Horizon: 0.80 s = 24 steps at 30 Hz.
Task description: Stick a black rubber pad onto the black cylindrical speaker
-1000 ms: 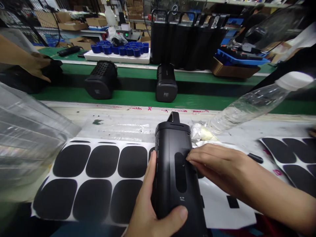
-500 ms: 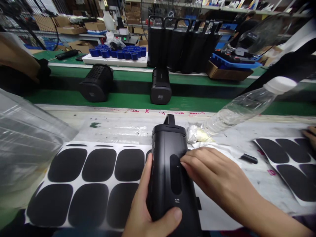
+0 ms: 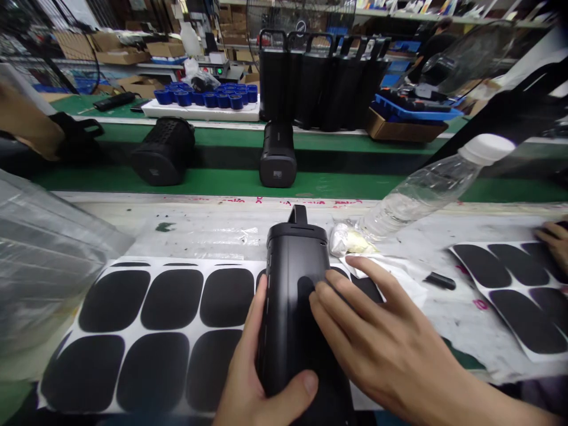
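From the head camera, a black speaker housing [image 3: 295, 307] lies lengthwise on the bench at about 6 o'clock in the frame, its carry handle pointing away toward 12 o'clock. The left hand [image 3: 255, 378] grasps it from the left side, fingers along its flank and the thumb wrapped over the near end. The right hand [image 3: 377, 349] lies flat on top of the housing with fingers stretched out and loose, the fingertips [image 3: 320, 291] pressing on a dark oval patch on its upper face; it grips nothing. The housing rests over a white backing sheet [image 3: 146, 331] that carries rows of black rounded adhesive pads, spreading out toward 8 o'clock. A second sheet of black pads [image 3: 510, 290] lies at 3 o'clock, where another person's hand [image 3: 552, 239] touches its far edge. A clear plastic bottle [image 3: 426, 189] with a white cap leans across at 2 o'clock, and a small black piece [image 3: 439, 280] lies on the bench just beyond the right hand. Clear plastic film [image 3: 48, 260] fills the 9 o'clock side. On the green conveyor belt [image 3: 346, 183] toward 12 o'clock lie two black speakers [image 3: 277, 154], well apart from each other, and behind them stand a row of upright black housings [image 3: 319, 77] and a tray of blue caps [image 3: 204, 97].
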{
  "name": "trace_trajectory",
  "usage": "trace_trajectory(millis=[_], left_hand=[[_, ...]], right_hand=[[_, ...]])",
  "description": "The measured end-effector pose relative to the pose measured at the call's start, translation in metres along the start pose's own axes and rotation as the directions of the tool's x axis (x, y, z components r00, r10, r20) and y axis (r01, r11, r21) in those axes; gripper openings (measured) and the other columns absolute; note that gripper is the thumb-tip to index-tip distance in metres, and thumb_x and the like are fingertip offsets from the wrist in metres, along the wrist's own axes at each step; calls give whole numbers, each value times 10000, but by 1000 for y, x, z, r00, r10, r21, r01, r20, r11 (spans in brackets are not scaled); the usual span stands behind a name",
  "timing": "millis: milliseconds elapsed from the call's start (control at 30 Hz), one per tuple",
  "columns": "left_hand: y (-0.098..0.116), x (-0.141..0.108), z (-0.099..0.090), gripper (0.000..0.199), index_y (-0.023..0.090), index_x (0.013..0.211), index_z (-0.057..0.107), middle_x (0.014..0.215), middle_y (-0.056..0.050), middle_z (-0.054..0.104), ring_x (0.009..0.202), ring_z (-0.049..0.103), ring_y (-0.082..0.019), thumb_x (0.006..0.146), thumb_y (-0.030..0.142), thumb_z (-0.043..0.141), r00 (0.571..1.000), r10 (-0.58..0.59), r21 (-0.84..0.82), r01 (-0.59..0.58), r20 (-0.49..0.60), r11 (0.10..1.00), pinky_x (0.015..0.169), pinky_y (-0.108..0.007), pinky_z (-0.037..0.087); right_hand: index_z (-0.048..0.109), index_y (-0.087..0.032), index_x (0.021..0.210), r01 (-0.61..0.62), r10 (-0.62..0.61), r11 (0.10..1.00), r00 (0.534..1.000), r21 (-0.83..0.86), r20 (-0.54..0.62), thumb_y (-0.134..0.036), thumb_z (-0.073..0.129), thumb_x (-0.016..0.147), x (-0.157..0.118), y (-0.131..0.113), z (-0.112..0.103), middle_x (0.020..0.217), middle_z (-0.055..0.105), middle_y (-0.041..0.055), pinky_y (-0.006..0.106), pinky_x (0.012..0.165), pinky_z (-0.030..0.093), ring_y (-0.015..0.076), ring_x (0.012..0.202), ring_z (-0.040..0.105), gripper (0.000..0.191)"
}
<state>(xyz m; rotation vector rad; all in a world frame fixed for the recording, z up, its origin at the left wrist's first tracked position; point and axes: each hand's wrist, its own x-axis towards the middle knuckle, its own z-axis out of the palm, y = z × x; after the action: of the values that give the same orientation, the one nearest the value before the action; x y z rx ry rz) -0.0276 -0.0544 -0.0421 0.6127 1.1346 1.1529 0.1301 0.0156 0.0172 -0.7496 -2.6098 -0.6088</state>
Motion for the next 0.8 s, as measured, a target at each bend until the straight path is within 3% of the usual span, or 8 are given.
trace_trajectory(millis=[167, 233, 333, 433, 533, 600, 733, 800], left_hand=[[2, -1, -1, 985, 420, 1512, 310, 1503, 24, 534, 1413, 468, -271, 689, 397, 851, 998, -51, 5, 51, 24, 999, 1121, -322, 454], [2, 0, -2, 986, 407, 1512, 320, 1494, 7, 544, 1404, 480, -282, 683, 400, 853, 999, -44, -8, 44, 33, 999, 1144, -341, 425], [2, 0, -2, 971, 411, 1503, 339, 1513, 8, 520, 1418, 459, -288, 680, 401, 854, 999, -26, -12, 26, 37, 1000, 1158, -345, 403], [3, 0, -2, 961, 444, 1501, 315, 1503, 26, 533, 1402, 484, -264, 699, 406, 842, 997, -57, -11, 58, 53, 998, 1116, -318, 447], [5, 0, -1, 979, 430, 1509, 306, 1495, 16, 542, 1390, 499, -263, 694, 405, 848, 997, -68, -1, 68, 40, 998, 1104, -306, 456], [5, 0, -1, 988, 424, 1513, 301, 1496, 5, 542, 1385, 504, -275, 691, 407, 850, 997, -72, -13, 72, 39, 997, 1105, -323, 457], [3, 0, -1, 999, 401, 1513, 315, 1509, -11, 526, 1405, 477, -290, 677, 392, 861, 998, -57, -35, 58, 33, 998, 1130, -354, 439], [3, 0, 0, 1011, 363, 1517, 328, 1517, -27, 516, 1430, 440, -307, 663, 376, 869, 999, -39, -42, 39, 14, 998, 1144, -363, 424]], right_hand=[[669, -140, 824, -153, 151, 973, 988, 175, 25, -52, 450, 944, -10, 9, 16, 762, 671, 13, 437, 1018, 345, 173, 738, 628, 265], [612, -167, 853, -265, 257, 902, 964, 341, 68, -86, 520, 947, -16, 12, 21, 808, 652, -19, 383, 994, 355, 133, 773, 607, 155], [565, -211, 926, -387, 372, 757, 918, 526, 140, -119, 553, 952, -23, 14, 24, 958, 628, -18, 300, 955, 360, 126, 1015, 560, 97], [543, -254, 951, -473, 415, 653, 877, 592, 243, -144, 508, 978, -27, 14, 23, 1103, 564, -12, 256, 960, 357, 105, 1166, 480, 119], [536, -281, 947, -521, 435, 568, 847, 637, 305, -171, 488, 990, -29, 14, 23, 1146, 522, -19, 214, 954, 374, 70, 1176, 477, 127], [539, -269, 960, -494, 427, 602, 863, 627, 270, -161, 486, 990, -30, 13, 23, 1167, 517, -7, 207, 955, 381, 71, 1181, 482, 124], [571, -181, 986, -307, 312, 844, 948, 439, 62, -93, 543, 953, -26, 10, 24, 1161, 586, 62, 326, 962, 393, 178, 1128, 531, 98], [580, -154, 943, -224, 234, 922, 972, 317, 5, -74, 556, 933, -21, 10, 22, 1091, 638, 72, 372, 951, 402, 219, 1082, 565, 85]])
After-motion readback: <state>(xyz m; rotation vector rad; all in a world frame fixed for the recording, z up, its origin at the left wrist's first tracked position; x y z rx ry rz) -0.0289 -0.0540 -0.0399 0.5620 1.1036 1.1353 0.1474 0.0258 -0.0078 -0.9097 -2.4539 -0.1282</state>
